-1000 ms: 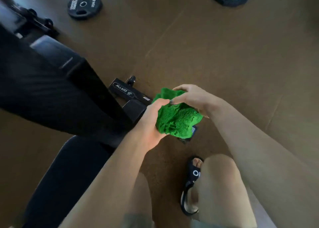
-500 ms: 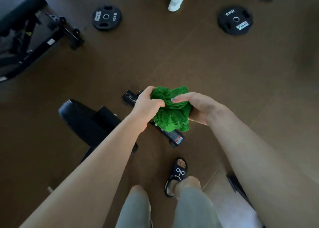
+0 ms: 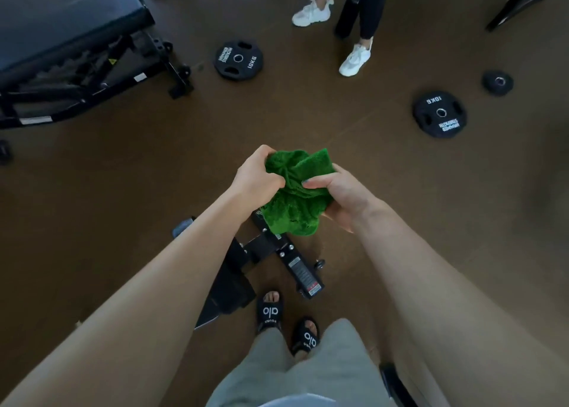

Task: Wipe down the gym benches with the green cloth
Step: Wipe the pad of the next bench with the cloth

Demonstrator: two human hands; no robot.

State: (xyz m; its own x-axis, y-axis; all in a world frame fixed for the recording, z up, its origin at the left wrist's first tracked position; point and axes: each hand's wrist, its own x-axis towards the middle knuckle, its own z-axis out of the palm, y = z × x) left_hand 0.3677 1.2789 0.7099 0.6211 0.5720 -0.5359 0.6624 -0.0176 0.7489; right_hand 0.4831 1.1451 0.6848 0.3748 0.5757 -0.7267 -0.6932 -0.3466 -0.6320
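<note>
Cloth, green and bunched into a loose wad, is held in mid-air in front of the person, above the brown floor. Left hand has its grip clamped on the wad's upper left edge, fingers curled into the fabric. Right hand has its grip clamped on the right side, thumb pressed across the top of the cloth. A free flap hangs below both hands.

Directly beneath the cloth lies the black foot of a gym bench, with labels on its crossbar; the cloth is not touching it. A second bench with a dark pad stands at upper left, well apart from the hands. Two 10 kg weight plates lie flat on the floor. Black slides are on the person's feet. Another person's white sneakers stand at top centre.
</note>
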